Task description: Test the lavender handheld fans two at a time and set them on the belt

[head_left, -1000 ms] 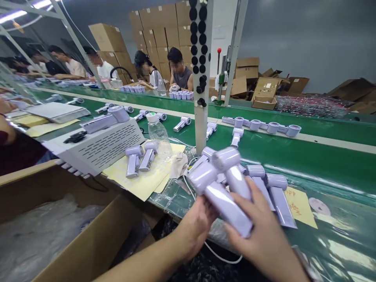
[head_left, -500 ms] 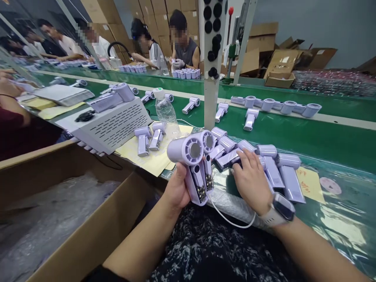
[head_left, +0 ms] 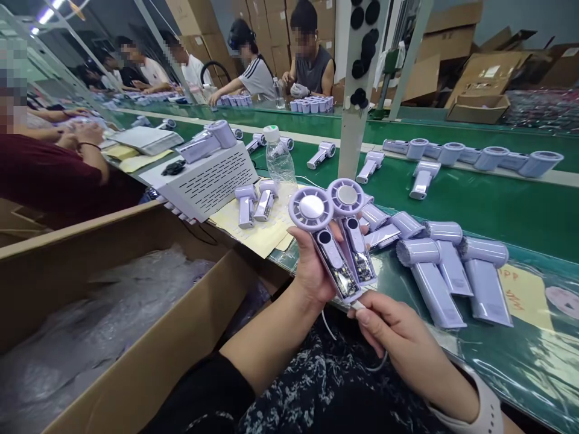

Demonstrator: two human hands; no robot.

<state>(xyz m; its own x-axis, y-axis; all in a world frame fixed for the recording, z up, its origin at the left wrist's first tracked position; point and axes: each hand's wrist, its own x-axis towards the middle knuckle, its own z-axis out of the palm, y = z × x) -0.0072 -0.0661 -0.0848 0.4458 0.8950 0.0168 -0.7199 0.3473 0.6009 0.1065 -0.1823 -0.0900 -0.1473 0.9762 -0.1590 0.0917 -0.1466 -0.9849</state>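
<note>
My left hand (head_left: 312, 268) is closed round two lilac handheld fans (head_left: 332, 232), held upright side by side with their round heads facing me and their handle undersides showing. Just below them my right hand (head_left: 393, 331) pinches the plug of a white cable (head_left: 357, 307) at the base of one fan's handle; the cable loops down toward my lap. Several more lilac fans (head_left: 441, 265) lie in a heap on the green bench surface to the right of my hands.
An open cardboard box (head_left: 149, 337) lined with plastic sits at lower left. A white vented device (head_left: 203, 181), a water bottle (head_left: 278, 160) and two fans on yellow paper (head_left: 256, 202) lie ahead. More fans ride the green conveyor (head_left: 474, 199). Other people work at left and across the line.
My left hand has raised the two fans and turned them toward me. My right hand left the heap of fans and now pinches the white cable plug at the fan handles' base.
</note>
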